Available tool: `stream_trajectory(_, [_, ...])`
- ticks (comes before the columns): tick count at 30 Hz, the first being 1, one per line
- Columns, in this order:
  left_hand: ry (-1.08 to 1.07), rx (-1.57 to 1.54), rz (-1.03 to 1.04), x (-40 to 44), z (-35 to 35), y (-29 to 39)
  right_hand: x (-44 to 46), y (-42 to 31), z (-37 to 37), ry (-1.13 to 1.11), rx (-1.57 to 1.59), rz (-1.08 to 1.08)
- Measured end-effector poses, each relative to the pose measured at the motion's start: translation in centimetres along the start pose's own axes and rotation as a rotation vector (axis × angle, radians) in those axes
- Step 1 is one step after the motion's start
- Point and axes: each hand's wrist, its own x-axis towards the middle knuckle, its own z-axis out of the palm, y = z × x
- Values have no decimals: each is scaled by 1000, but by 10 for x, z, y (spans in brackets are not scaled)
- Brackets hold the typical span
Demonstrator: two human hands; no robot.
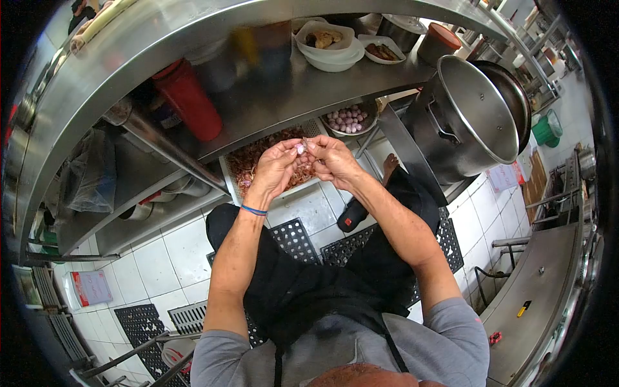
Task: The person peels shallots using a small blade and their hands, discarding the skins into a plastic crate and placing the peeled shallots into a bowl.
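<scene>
A small pale-purple shallot (300, 149) sits between the fingertips of both hands, in the middle of the head view. My left hand (277, 166) pinches it from the left, a blue band round the wrist. From the right, the thumb and fingers of my right hand (336, 162) close on its other end, where a brownish bit of skin shows. Under the hands is a white crate (227, 175) of reddish-brown shallots and loose skins (251, 157). Just beyond my right hand, a round bowl (353, 133) holds several peeled shallots (347, 119).
A steel counter with a lower shelf (271, 103) spans the front. On it are a red container (188, 100), white bowls (330, 61) and a small dish of food (382, 49). A large steel pot (461, 122) stands right. Black rubber mats (293, 238) lie on white tiles.
</scene>
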Motion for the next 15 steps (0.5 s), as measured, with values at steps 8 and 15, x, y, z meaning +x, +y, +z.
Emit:
stream_trajectory(8, [-13, 9, 3, -2, -3, 5, -4, -9, -2, 39, -20, -45])
stream_trajectory(15, [111, 117, 31, -4, -12, 15, -3, -17, -17, 119, -154, -53])
